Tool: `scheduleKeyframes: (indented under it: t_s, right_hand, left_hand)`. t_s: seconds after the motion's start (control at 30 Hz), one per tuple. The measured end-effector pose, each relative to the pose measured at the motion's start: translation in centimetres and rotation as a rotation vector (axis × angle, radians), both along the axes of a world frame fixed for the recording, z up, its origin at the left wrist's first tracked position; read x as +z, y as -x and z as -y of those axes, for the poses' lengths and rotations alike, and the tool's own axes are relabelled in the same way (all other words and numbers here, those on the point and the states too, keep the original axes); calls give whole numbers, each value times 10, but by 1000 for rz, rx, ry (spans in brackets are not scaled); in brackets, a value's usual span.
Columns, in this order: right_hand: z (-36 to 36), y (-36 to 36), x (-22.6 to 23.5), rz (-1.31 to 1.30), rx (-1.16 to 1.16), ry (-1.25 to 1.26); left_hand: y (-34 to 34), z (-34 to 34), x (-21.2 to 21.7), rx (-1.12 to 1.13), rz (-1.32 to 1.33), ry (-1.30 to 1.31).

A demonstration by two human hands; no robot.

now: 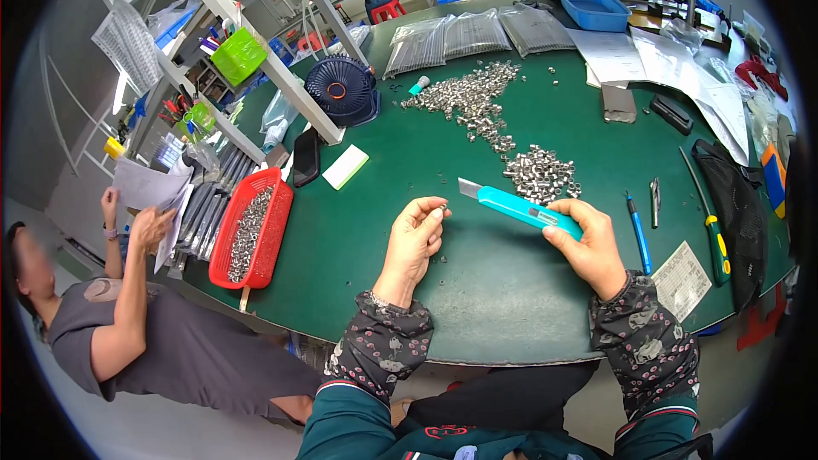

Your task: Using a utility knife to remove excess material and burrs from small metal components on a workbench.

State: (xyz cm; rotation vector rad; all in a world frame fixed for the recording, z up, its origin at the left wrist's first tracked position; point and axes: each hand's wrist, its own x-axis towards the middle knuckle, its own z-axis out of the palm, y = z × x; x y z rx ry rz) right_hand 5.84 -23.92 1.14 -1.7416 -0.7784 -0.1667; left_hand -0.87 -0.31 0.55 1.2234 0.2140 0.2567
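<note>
My right hand (586, 243) is closed around the handle of a teal utility knife (521, 206). Its bare blade points left, toward my left hand (414, 237). Between thumb and forefinger that hand pinches a small metal ring (444, 206), mostly covered by the fingertips. Blade and ring are apart. Just beyond the knife lies a heap of small silvery metal rings (541, 174), and a larger, spread-out pile of similar metal parts (467, 98) stretches away behind it on the green table (383, 179).
At left stand a red basket (277, 243) of metal parts, a phone (306, 157) and a black fan (341, 89). A blue pen (638, 234), a screwdriver (714, 243) and a black pouch (734, 213) lie at right. Bagged rods (477, 37) line the back. A person holds papers (153, 187) at far left.
</note>
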Motion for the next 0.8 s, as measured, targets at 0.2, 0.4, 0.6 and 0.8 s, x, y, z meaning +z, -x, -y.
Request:
scheduleKeyframes:
  t_s: [0.2, 0.4, 0.6, 0.8]
  right_hand:
    - [0, 2, 3, -71, 40, 24]
    - [0, 3, 5, -71, 133, 99]
    - [1, 3, 8, -149, 174, 107]
    - [1, 3, 8, -256, 217, 111]
  left_hand:
    - [0, -2, 0, -30, 41, 139]
    - [1, -4, 0, -58, 97, 145]
    - [1, -1, 2, -92, 85, 148]
    - [3, -4, -3, -137, 104, 166]
